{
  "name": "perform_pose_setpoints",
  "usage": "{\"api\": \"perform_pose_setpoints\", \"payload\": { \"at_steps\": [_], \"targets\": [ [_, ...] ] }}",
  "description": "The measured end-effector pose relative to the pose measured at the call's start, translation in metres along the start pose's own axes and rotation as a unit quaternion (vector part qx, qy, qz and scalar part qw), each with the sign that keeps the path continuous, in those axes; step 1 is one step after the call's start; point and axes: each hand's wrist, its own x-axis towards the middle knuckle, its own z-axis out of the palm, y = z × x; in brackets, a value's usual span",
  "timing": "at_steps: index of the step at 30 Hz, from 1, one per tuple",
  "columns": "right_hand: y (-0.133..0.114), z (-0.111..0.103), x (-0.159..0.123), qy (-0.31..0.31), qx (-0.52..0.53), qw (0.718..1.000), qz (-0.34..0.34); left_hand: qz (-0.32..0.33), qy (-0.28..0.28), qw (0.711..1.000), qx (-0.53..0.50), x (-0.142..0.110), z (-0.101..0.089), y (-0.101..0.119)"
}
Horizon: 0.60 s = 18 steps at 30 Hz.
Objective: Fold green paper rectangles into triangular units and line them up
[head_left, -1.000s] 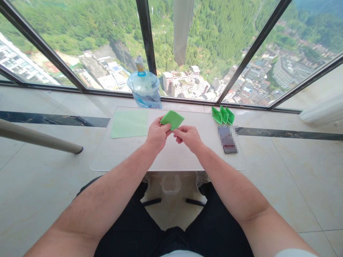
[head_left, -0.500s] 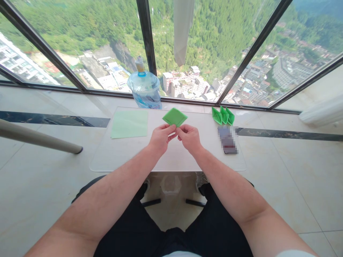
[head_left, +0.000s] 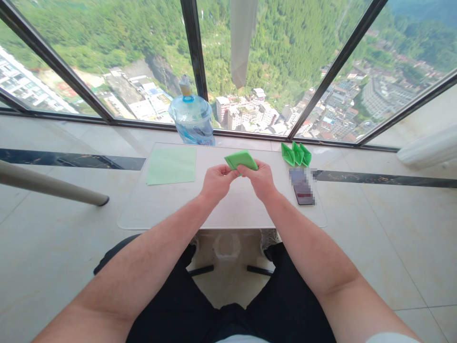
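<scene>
A folded piece of bright green paper (head_left: 241, 160) is held above the middle of a small white table (head_left: 160, 209). My left hand (head_left: 216, 181) pinches its left lower edge with closed fingers. My right hand (head_left: 262, 179) grips its right side, fingers curled over the paper. A flat sheet of pale green paper (head_left: 172, 165) lies on the table to the left of my hands. Several finished green folded pieces (head_left: 296, 154) stand at the table's far right corner.
A phone (head_left: 303, 186) lies on the table right of my right hand. A big blue water jug (head_left: 192, 118) stands behind the table against the window frame (head_left: 194, 52). A grey pole (head_left: 50, 186) juts in from the left above the tiled floor.
The green piece has gone from a flat diamond held at its lower corner to a narrower, partly spread shape. Both hands have risen slightly and shifted right, with my right hand now gripping its side.
</scene>
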Motion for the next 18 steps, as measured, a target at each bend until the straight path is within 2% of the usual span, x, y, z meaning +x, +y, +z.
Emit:
{"api": "perform_pose_setpoints", "payload": {
  "at_steps": [7,18],
  "targets": [
    [-0.0085,-0.0089,0.0012,-0.023,-0.014,1.000,-0.001,0.041,-0.006,0.990,0.133,-0.0016,-0.0032,0.0084],
    [-0.0080,-0.0101,0.0018,0.001,-0.030,0.999,-0.016,0.044,-0.017,0.983,0.175,0.0005,-0.0055,0.0067]
  ]
}}
